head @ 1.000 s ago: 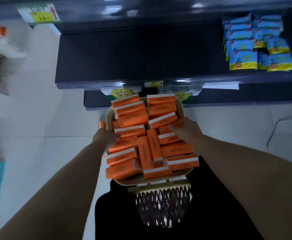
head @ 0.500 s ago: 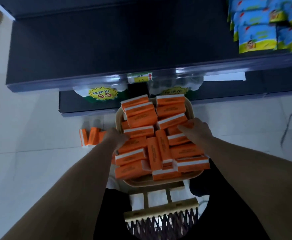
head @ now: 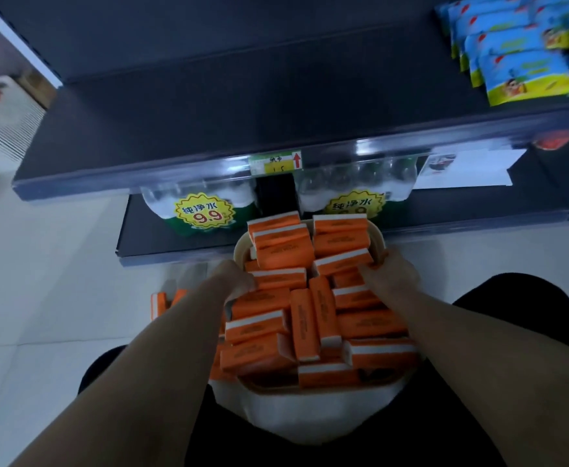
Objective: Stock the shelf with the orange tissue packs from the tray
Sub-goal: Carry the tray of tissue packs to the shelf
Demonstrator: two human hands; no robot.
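Observation:
A beige tray [head: 380, 242] heaped with several orange tissue packs [head: 305, 320] is held in front of me, just below the dark shelf [head: 188, 129]. My left hand [head: 232, 279] grips the tray's left rim, and my right hand [head: 392, 278] grips its right rim with fingers over the packs. The shelf board in front is bare across its left and middle. A few loose orange packs [head: 161, 303] stand on the floor to the left, partly hidden by my left forearm.
Blue and yellow packets [head: 525, 59] fill the shelf's right end. Bottled water packs with a 9.9 sticker [head: 205, 212] sit on the bottom shelf behind the tray. A price tag [head: 275, 162] hangs on the shelf edge. White tiled floor [head: 40, 315] lies left.
The view has moved in toward the shelf and tilted down. The tray stays held by both hands, and the stool seen under it earlier is out of sight.

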